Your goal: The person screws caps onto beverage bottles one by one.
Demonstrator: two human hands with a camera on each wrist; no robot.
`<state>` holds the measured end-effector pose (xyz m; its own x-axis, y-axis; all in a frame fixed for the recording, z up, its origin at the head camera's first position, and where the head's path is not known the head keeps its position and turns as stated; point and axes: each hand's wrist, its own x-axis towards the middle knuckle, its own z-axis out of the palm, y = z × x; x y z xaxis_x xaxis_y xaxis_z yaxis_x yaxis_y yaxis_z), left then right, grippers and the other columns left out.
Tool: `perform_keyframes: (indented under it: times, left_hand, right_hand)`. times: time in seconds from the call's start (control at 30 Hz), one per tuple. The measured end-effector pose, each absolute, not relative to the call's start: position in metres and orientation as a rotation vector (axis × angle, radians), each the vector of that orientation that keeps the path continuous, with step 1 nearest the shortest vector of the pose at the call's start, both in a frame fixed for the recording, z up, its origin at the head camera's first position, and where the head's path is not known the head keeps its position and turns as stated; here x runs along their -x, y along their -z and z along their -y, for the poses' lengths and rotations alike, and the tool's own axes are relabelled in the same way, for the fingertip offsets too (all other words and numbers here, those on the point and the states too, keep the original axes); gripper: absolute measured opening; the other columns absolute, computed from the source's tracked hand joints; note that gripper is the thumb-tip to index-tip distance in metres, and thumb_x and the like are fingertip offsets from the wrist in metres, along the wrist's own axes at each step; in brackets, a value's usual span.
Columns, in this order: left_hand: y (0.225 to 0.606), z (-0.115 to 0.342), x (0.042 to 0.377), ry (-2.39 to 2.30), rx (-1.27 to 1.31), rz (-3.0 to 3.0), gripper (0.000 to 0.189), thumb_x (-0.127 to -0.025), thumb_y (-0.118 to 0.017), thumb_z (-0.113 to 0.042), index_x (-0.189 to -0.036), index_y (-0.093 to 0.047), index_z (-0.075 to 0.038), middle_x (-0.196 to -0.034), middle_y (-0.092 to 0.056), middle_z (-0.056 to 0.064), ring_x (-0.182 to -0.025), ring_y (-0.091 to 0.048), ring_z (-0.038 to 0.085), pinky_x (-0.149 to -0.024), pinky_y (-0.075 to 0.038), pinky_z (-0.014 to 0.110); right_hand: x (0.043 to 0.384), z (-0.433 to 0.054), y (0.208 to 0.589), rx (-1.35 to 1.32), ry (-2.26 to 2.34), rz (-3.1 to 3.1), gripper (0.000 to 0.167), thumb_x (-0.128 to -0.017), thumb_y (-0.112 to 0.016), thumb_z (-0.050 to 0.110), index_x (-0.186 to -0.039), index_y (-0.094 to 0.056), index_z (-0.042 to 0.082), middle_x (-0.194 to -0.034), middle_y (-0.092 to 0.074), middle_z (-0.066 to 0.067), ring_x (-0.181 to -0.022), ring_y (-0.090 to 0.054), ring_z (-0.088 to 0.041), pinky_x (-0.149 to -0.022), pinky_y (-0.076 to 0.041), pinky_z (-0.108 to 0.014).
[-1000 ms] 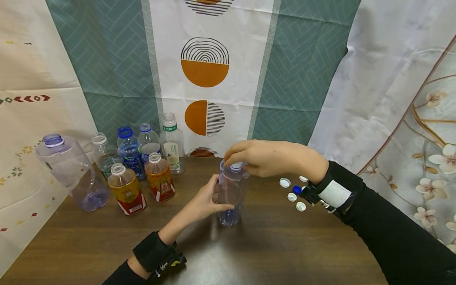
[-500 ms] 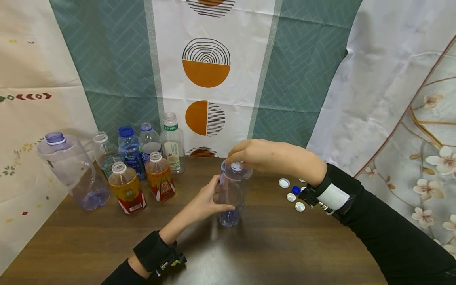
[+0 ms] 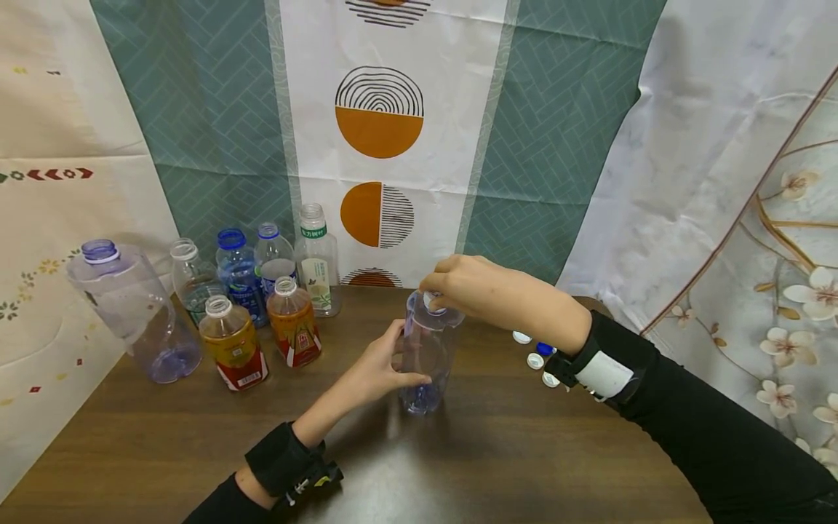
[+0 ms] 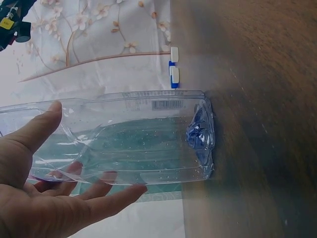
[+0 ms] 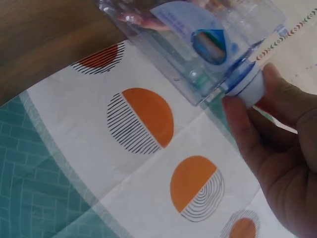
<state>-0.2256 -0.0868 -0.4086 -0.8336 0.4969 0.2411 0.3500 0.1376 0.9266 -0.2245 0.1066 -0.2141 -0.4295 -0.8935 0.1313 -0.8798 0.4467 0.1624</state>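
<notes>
A clear, bluish plastic bottle (image 3: 428, 353) stands upright on the wooden table, in front of the person. My left hand (image 3: 373, 375) holds it around the side; in the left wrist view the thumb lies on one face and the fingers (image 4: 111, 203) curl along the other. At the top, my right hand (image 3: 487, 290) pinches a white bottle cap (image 5: 251, 89) between thumb and fingertips. The cap sits on the bottle's neck, as the right wrist view shows. How tightly it is screwed on cannot be told.
A large bluish bottle (image 3: 134, 306) leans left at the table's left side. Beside it stand several uncapped bottles, among them two with orange-red labels (image 3: 238, 353) and a tall one (image 3: 316, 273). Loose white caps (image 3: 535, 362) and a blue cap (image 3: 544, 349) lie right of the hands.
My right hand has turned on the cap, its wrist moving slightly left and down, and more of the cap shows. The left hand and the bottle have stayed in place.
</notes>
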Motion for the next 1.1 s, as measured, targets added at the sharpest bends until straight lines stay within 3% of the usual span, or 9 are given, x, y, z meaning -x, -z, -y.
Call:
perform_keyframes:
  times: [0.13, 0.43, 0.83, 1.1]
  left_hand:
    - [0.409, 0.086, 0.225, -1.783, -0.829, -2.275, 0.079, -0.080, -0.086, -0.004, -0.143, -0.038, -0.009, -0.143, -0.052, 0.013, -0.131, -0.055, 0.037, -0.095, -0.056, 0.049]
    - [0.410, 0.088, 0.224, -1.781, -0.850, -2.254, 0.080, -0.083, -0.085, -0.007, -0.145, -0.035, -0.008, -0.145, -0.051, 0.014, -0.132, -0.053, 0.039, -0.097, -0.054, 0.051]
    - [0.406, 0.088, 0.225, -1.755, -0.816, -2.299, 0.084, -0.080, -0.087, -0.007, -0.145, -0.035, -0.007, -0.145, -0.051, 0.017, -0.130, -0.056, 0.039, -0.095, -0.055, 0.051]
    - [0.407, 0.087, 0.224, -1.761, -0.809, -2.309, 0.083, -0.079, -0.088, -0.007, -0.145, -0.037, -0.007, -0.143, -0.053, 0.015, -0.130, -0.056, 0.039, -0.094, -0.056, 0.048]
  right_hand:
    - [0.225, -0.108, 0.214, -1.532, 0.022, 2.574, 0.016, -0.094, -0.073, 0.012, -0.107, -0.073, 0.002, -0.094, -0.068, -0.007, -0.083, -0.066, -0.019, -0.073, -0.058, -0.029]
    - [0.229, -0.118, 0.205, -1.744, -0.121, 2.618, 0.035, -0.094, -0.067, -0.006, -0.128, -0.070, 0.004, -0.129, -0.067, -0.008, -0.115, -0.065, -0.023, -0.091, -0.057, -0.030]
    - [0.230, -0.120, 0.210, -1.745, -0.065, 2.531, 0.035, -0.089, -0.075, -0.002, -0.124, -0.070, 0.003, -0.122, -0.071, -0.006, -0.114, -0.065, -0.024, -0.095, -0.056, -0.034]
    - [0.226, -0.117, 0.217, -1.565, -0.125, 2.572, 0.029, -0.090, -0.076, 0.005, -0.118, -0.071, 0.002, -0.112, -0.073, -0.006, -0.100, -0.067, -0.024, -0.087, -0.058, -0.034]
